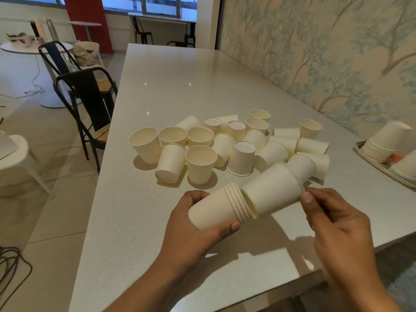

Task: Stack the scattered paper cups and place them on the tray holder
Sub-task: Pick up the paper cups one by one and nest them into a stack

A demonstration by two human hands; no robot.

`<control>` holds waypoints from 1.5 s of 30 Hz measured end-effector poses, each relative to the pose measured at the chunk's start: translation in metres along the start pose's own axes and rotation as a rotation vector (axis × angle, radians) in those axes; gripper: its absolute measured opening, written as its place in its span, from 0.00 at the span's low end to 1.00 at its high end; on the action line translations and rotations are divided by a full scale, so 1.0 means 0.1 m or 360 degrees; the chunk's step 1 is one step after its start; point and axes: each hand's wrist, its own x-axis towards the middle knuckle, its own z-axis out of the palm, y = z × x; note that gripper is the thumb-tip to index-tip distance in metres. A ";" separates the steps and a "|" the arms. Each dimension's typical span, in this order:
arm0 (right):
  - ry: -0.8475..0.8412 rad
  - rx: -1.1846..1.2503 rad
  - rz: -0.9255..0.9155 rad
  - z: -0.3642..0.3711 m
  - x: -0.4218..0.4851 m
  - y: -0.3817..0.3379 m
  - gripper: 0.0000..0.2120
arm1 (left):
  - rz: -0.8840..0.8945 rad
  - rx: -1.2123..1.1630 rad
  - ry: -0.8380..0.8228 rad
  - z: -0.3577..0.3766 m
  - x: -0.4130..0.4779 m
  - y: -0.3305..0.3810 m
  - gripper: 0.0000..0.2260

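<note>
Left hand [191, 224] fingers wrapped around a cup stack [216, 210]; right hand [337, 221] fingertips pinching a cup [272, 190] entering it, near the tabletop's [168, 86] front edge

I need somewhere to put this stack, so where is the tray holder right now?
In the head view, the tray holder sits at the far right edge of the table, by the wallpapered wall, right of the scattered cups. Stacked cups already rest on it.
</note>
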 end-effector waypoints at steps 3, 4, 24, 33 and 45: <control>-0.0135 -0.0005 -0.0037 0.03 -0.05 -0.05 0.09 | -0.0013 -0.0018 0.0043 -0.01 0.02 -0.02 0.30; -0.0142 -0.0005 -0.0039 0.03 -0.05 -0.05 0.09 | -0.0024 -0.0041 0.0041 -0.02 0.03 -0.02 0.30; -0.0615 -0.0115 0.0106 0.15 0.02 -0.01 0.12 | -0.0081 -0.0214 -0.0253 -0.03 0.01 0.08 0.26; 0.0003 -0.0891 0.0347 -0.30 1.08 0.57 0.40 | -0.0028 -0.0111 -0.0203 -0.03 0.05 0.02 0.33; -0.0126 -0.1083 0.0261 -0.26 1.08 0.67 0.41 | -0.0020 -0.0043 -0.0141 -0.05 0.08 -0.02 0.32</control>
